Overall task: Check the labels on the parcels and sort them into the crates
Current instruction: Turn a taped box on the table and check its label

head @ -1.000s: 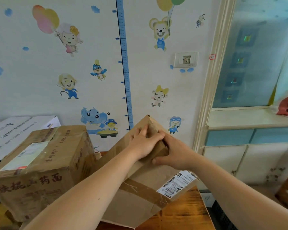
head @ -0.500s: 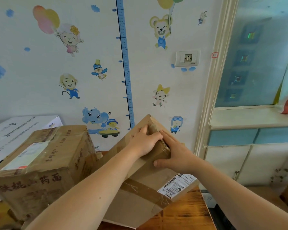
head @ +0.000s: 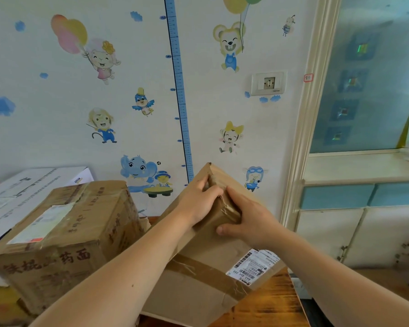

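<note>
Parcel point(head: 213, 246), tilted on the table point(head: 269, 305), is clasped along its raised edge by the curled fingers of left hand point(head: 198, 201) and right hand point(head: 250, 220), and should be turned steadily until its label point(head: 253, 265) reads upright.

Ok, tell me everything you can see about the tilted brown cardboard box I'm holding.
The tilted brown cardboard box rests on the wooden table, its top corner raised toward the wall. Brown tape crosses its creased near face; a white barcode label sits at its right corner. The left hand and right hand hold its crumpled upper ridge.
</note>
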Available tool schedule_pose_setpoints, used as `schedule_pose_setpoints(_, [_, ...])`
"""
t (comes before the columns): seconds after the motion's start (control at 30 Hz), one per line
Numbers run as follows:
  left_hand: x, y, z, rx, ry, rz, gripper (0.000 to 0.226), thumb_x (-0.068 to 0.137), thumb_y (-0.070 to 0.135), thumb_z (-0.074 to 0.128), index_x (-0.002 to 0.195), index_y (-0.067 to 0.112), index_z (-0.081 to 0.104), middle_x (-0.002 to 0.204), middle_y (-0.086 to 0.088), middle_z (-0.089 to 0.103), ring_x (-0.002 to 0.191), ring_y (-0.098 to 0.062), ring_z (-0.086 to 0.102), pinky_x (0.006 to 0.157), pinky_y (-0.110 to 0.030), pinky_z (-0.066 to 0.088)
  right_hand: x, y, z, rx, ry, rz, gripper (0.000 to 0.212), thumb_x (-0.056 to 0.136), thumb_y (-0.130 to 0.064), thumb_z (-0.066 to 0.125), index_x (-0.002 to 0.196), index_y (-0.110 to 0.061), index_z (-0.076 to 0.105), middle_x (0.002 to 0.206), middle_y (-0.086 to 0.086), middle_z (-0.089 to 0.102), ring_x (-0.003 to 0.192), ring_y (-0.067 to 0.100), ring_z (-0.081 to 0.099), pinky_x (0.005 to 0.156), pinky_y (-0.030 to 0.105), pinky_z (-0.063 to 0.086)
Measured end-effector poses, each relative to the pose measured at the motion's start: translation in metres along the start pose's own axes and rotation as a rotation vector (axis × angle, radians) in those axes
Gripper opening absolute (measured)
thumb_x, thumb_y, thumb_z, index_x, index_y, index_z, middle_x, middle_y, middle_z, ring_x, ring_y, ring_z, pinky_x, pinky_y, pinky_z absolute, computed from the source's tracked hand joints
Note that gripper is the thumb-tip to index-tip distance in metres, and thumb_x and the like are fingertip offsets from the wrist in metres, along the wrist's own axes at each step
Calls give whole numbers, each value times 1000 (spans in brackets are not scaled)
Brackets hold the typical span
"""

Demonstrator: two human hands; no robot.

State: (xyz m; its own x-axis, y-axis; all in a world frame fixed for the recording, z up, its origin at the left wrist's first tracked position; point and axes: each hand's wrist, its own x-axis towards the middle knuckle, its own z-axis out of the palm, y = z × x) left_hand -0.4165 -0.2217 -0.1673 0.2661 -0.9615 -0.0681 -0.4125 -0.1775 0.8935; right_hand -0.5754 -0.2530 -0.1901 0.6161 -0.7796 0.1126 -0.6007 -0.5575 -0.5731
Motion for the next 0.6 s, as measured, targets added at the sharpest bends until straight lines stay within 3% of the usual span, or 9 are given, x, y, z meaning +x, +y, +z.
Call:
schedule_pose_setpoints(0.07, [-6,2,-8,-33,14,-6,66,64,54,56,130,50,51,126,8,61,116,-16,56,104,-44,43,3,-5,-1,-9,3,0,102,76,-55,75,157,-29,17,153,-11,36,137,15,38,111,33,35])
schedule_pose_setpoints(0.13, [-10,2,-17,-62,14,-13,30,78,40,58,106,51,56,111,11,63,105,-10,58,98,-38,46,4,-9,-1,-22,-17,-18,104,77,-53,75,158,-29,14,158,-10,30,141,13,32,113,30,30])
schedule_pose_setpoints(0.23, [-10,-4,-25,-79,15,22,59,76,43,58,134,46,45,118,14,56,111,-9,53,95,-32,41,3,-10,-1,-78,-91,-39,109,77,-54,75,157,-36,3,163,-17,5,149,11,12,117,30,18])
schedule_pose_setpoints(0.3, [-14,-5,-26,-85,14,35,47,85,36,57,128,49,42,115,17,55,113,-10,51,97,-32,40,2,-10,-1,-104,-125,-21,111,76,-55,74,155,-43,-3,163,-19,-5,151,12,5,118,34,16])
schedule_pose_setpoints(0.43, [-19,-5,-24,-96,1,58,35,86,33,53,107,59,45,114,21,57,109,-3,53,101,-35,42,-1,-12,-2,-90,-115,-14,102,77,-58,72,151,-51,2,163,-20,0,150,13,11,119,36,20])
schedule_pose_setpoints(0.6, [-21,-5,-26,-187,-10,68,64,62,52,54,126,54,45,123,8,63,116,-17,56,108,-44,41,-2,-24,-14,-172,-122,-34,95,80,-59,68,151,-53,5,164,-19,3,150,13,11,117,35,20])
